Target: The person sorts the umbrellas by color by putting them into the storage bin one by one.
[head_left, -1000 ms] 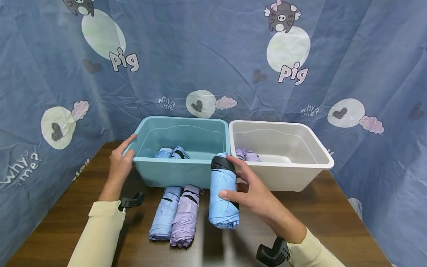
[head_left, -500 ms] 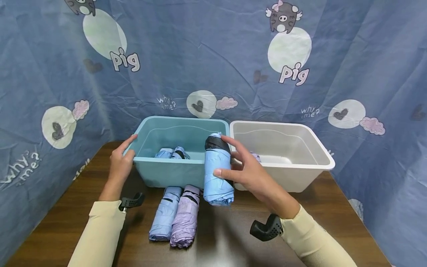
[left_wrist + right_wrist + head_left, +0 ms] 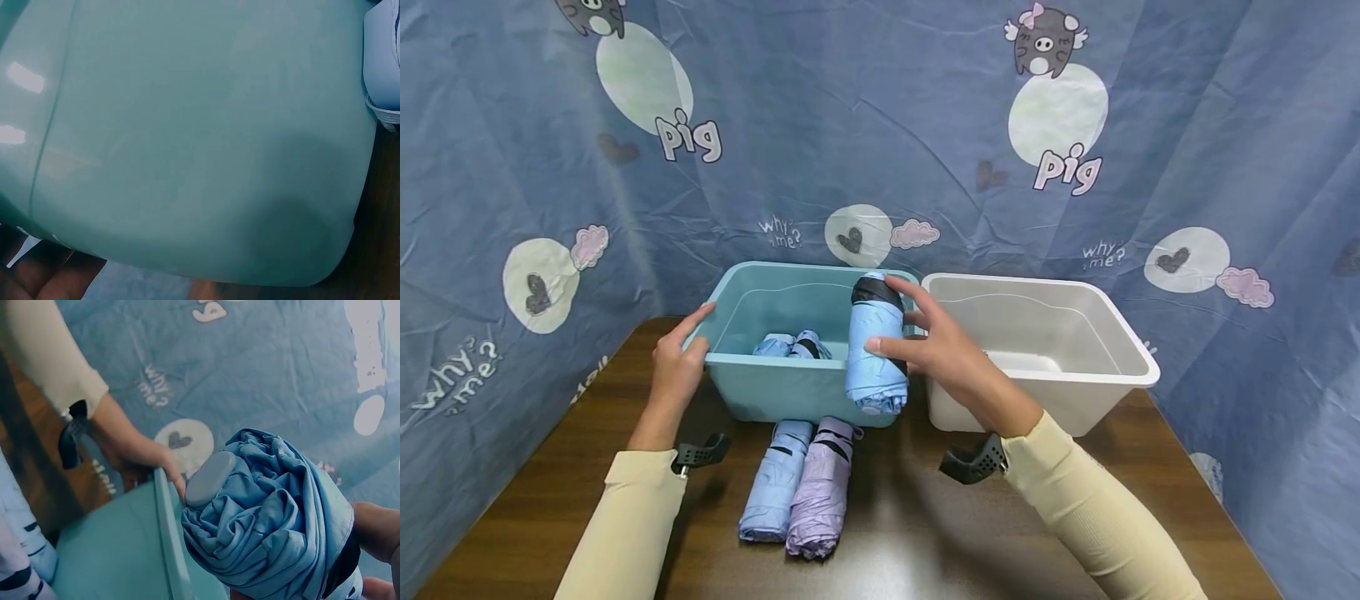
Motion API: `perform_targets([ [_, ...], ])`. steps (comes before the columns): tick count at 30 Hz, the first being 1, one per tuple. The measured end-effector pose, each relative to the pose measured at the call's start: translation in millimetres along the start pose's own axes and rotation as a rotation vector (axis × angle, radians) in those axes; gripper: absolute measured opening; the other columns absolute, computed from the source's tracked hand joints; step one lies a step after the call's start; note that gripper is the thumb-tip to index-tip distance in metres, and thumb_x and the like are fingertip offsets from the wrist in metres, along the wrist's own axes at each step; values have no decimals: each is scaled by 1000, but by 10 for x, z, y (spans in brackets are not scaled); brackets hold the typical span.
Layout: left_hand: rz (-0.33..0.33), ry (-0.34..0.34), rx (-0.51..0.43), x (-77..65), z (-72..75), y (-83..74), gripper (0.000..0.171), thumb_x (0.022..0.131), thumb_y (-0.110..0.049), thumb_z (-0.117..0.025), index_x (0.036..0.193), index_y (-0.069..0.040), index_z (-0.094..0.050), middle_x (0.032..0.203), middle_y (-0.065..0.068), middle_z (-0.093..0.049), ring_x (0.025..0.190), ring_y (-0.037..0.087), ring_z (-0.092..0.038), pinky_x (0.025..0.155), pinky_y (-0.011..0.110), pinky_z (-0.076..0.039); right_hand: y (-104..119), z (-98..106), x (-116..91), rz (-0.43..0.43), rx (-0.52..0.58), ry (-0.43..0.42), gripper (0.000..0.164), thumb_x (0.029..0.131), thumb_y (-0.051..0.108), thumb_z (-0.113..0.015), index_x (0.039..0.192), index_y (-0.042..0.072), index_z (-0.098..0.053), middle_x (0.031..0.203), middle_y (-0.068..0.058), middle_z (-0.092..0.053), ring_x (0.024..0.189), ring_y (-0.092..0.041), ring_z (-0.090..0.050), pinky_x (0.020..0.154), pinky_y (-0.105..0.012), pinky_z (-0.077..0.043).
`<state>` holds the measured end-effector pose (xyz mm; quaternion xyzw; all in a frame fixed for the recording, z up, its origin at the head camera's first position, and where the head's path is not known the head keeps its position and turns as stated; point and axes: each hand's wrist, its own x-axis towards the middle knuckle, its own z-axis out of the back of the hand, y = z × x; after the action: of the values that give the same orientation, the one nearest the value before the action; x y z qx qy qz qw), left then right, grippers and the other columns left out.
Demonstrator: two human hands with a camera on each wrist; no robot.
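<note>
My right hand (image 3: 946, 354) holds a folded light blue umbrella (image 3: 876, 354) with a black band, fingers and thumb round its side. The umbrella is upright, slightly tilted, over the front rim of the teal bin (image 3: 782, 393). Its gathered end and grey cap (image 3: 211, 479) fill the middle of the right wrist view. At the bin's left end, my left hand (image 3: 674, 371) grips the rim. Two blue umbrellas, one plain (image 3: 773, 345) and one with a black band (image 3: 808, 346), lie inside the bin.
A white bin (image 3: 1052, 404) stands right of the teal one. In front of the teal bin, a blue umbrella (image 3: 777, 487) and a purple umbrella (image 3: 821, 496) lie side by side on the wooden table (image 3: 925, 533). A patterned blue cloth (image 3: 775, 167) hangs behind.
My right hand has raised the blue umbrella and carried it forward and left, from in front of the bins to the teal bin's rim. The left hand stays on the rim.
</note>
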<state>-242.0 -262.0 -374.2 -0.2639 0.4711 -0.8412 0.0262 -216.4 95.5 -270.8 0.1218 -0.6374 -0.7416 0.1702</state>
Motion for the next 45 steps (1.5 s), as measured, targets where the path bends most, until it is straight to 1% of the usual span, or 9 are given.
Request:
perform_targets([
  [5,-6,13,-1,-1,-14,-1,54,89,-7,-40,139,-21,-55,144,-2,-48,99,19,-43,76,26,-31,32,-30,193,6,4,-17,78,80,23,-79,143,45,-38,139,-13,-39,111,-32,-57,78,-44,-52],
  [9,-6,10,-1,5,-28,-1,54,89,-7,-41,139,-21,-56,144,-2,-48,96,19,-43,75,28,-31,53,-54,334,-15,0,-50,79,78,28,-80,142,48,-38,139,-9,-40,112,-29,-57,83,-45,-51],
  [13,-2,10,11,18,-28,6,55,87,-6,-42,139,-22,-56,144,-2,-48,100,19,-45,79,27,-33,57,-90,491,-29,-17,-79,82,77,33,-81,143,50,-35,144,-7,-37,121,-25,-50,87,-46,-49],
  [17,2,15,19,19,-4,9,56,87,-6,-42,139,-22,-55,145,-1,-47,102,20,-46,81,28,-33,15,-144,683,-29,7,-107,84,79,28,-80,147,43,-33,148,-11,-33,126,-26,-46,88,-49,-48],
  [26,-2,18,7,10,14,26,55,87,-6,-42,139,-20,-55,145,-1,-47,104,21,-47,82,30,-33,-231,-260,1082,-72,42,-139,82,82,18,-77,149,34,-33,144,-18,-38,117,-30,-52,84,-50,-49],
  [34,-15,10,3,3,-9,14,55,87,-6,-42,138,-19,-56,144,0,-48,96,22,-46,76,29,-33,-400,-337,1202,-103,-117,-138,84,81,22,-78,150,33,-32,139,-16,-44,104,-27,-53,67,-38,-52],
  [38,-16,16,-3,1,-21,26,55,87,-6,-42,138,-20,-56,144,-1,-48,95,22,-45,75,29,-32,-471,-346,1226,-128,-234,-118,85,81,24,-79,151,32,-31,148,-14,-37,115,-31,-51,77,-43,-52],
  [41,-13,12,-2,12,-15,36,56,86,-5,-42,139,-21,-56,144,-1,-47,98,20,-45,75,27,-32,-502,-354,1244,-130,-352,-109,85,80,26,-79,151,30,-32,154,-11,-31,128,-32,-43,92,-46,-47],
  [45,-9,14,9,17,1,46,56,87,-6,-41,140,-22,-54,145,-2,-47,99,20,-46,75,27,-33,-526,-374,1252,-165,-433,-95,85,78,28,-80,150,27,-35,154,-9,-32,132,-31,-39,99,-46,-41],
])
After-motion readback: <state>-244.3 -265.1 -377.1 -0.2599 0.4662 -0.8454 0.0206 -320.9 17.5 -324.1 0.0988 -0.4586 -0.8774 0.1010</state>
